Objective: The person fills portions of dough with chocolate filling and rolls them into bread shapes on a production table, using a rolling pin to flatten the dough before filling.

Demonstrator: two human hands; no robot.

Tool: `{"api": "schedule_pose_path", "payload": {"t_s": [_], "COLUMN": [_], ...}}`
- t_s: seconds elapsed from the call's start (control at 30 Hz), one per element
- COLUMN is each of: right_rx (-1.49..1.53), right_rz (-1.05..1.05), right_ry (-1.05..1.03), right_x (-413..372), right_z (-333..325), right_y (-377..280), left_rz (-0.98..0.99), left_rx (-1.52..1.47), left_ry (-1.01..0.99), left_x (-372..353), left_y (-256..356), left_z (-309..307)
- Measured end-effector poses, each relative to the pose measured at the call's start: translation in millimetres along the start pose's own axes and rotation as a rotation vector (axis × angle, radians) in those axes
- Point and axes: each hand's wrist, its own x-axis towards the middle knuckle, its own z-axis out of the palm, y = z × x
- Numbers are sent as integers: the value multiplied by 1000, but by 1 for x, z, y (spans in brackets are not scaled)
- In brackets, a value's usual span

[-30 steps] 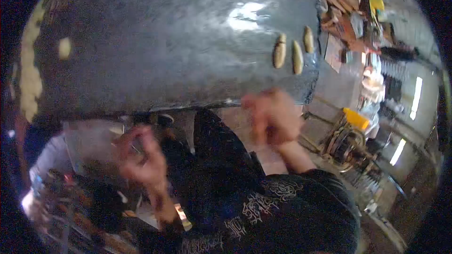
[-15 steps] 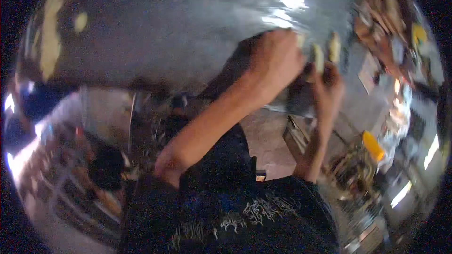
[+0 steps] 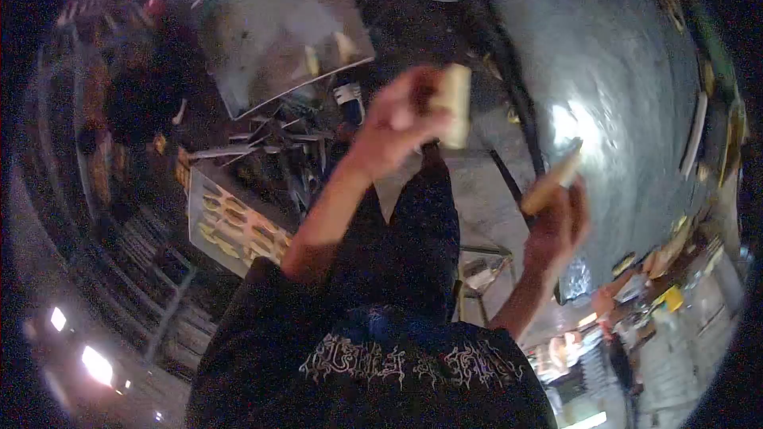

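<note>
My left hand [image 3: 397,119] is raised over the gap between the worktop and the metal tray, closed round a pale, roll-shaped piece of dough [image 3: 456,107]. It is blurred by motion. By the near edge of the shiny dark worktop [image 3: 636,119], my right hand [image 3: 560,218] grips another long, pale dough piece [image 3: 566,168] between thumb and fingers. On the upper left, the flat metal tray [image 3: 270,16] bears two pale dough pieces [image 3: 311,59] near its right corner.
A second tray [image 3: 193,210] with rows of shaped pieces lies at lower left, beside dark racks [image 3: 151,270]. Metal framing [image 3: 278,139] stands under the upper tray. Another person's arm [image 3: 616,290] and a yellow object [image 3: 671,298] show at the right.
My view has swung left, from the worktop to the trays. Both hands have come away from the worktop's middle with dough pieces, the left one moving toward the metal tray.
</note>
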Motion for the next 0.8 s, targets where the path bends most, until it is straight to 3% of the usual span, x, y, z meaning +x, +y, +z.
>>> {"api": "schedule_pose_path", "payload": {"t_s": [0.03, 0.07, 0.1, 0.17, 0.27, 0.37, 0.4, 0.5, 0.53, 0.63, 0.73, 0.8], "right_rx": [-75, -101, -122, -207, -413, -608, -689, -802, -841, -895, -1055, -1123], "right_rz": [32, 18, 10, 11, -73, -211, -269, -361, -302, -384, -438, -555], "right_ry": [-91, -233, -374, -486, -554, -551, -551, -473, -455, -459, -514, -605], "right_x": [-1, -5, -5, -7, 8, 17, 18, 21, 28, 42, 45, 44], "right_z": [34, 84, 127, 214, 311, 371, 399, 447, 461, 479, 477, 469], "right_y": [4, 11, 24, 73, 170, 229, 245, 272, 295, 331, 345, 344], "left_rz": [64, 229, 133, 10, 30, 126, 156, -7, 67, 32, 270, 204], "left_rx": [336, 239, 271, 445, 643, 449, 603, 536, 535, 753, 740, 806], "left_ry": [205, 431, 454, 569, 681, 745, 746, 830, 871, 808, 819, 796], "left_x": [-12, -22, -32, -48, -53, -39, -31, -9, -5, 6, 9, 4], "left_y": [9, -27, 1, -31, -56, -103, -112, -135, -139, -150, -169, -178], "left_z": [-35, -93, -124, -226, -325, -366, -388, -404, -410, -424, -426, -426]}}
